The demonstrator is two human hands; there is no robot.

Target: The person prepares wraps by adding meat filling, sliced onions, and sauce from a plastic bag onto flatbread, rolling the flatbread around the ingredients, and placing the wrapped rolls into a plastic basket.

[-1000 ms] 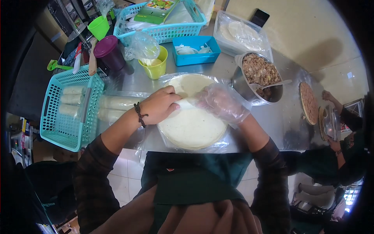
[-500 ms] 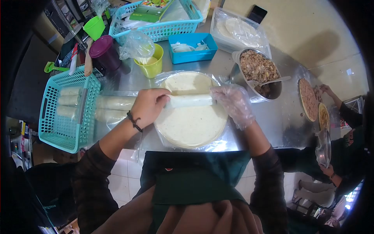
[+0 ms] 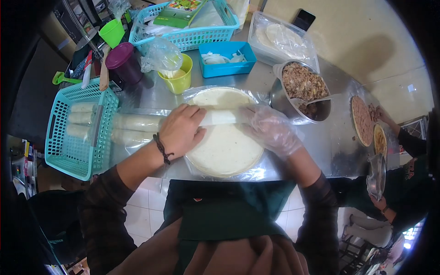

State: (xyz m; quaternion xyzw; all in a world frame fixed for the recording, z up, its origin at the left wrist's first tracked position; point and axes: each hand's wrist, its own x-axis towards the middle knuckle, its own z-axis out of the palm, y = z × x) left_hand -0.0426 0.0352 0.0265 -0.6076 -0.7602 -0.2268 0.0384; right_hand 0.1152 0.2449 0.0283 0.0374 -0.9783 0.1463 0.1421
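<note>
A rolled tortilla (image 3: 223, 117) lies crosswise on a stack of flat round tortillas (image 3: 224, 149), which rests on clear plastic on the metal table. My bare left hand (image 3: 181, 130), with a dark braided bracelet at the wrist, holds the roll's left end, fingers bent over it and thumb below. Over the right end curl the fingers of my right hand (image 3: 270, 128), in a clear plastic glove. Both ends of the roll are hidden by the hands. Finished rolls in clear plastic (image 3: 137, 123) lie left of my left hand.
A turquoise basket (image 3: 94, 133) with several rolls stands at left. Behind are a yellow-green cup (image 3: 178, 82), a blue box (image 3: 229, 68) with white slices and a metal pot (image 3: 279, 97) of meat filling with a spoon. At right, another person's hand (image 3: 381, 113) touches a meat-covered round (image 3: 362, 121).
My left hand has moved right and flattened over the roll's left end. My right hand has shifted slightly left and down onto the other end. The other person's hand has moved slightly.
</note>
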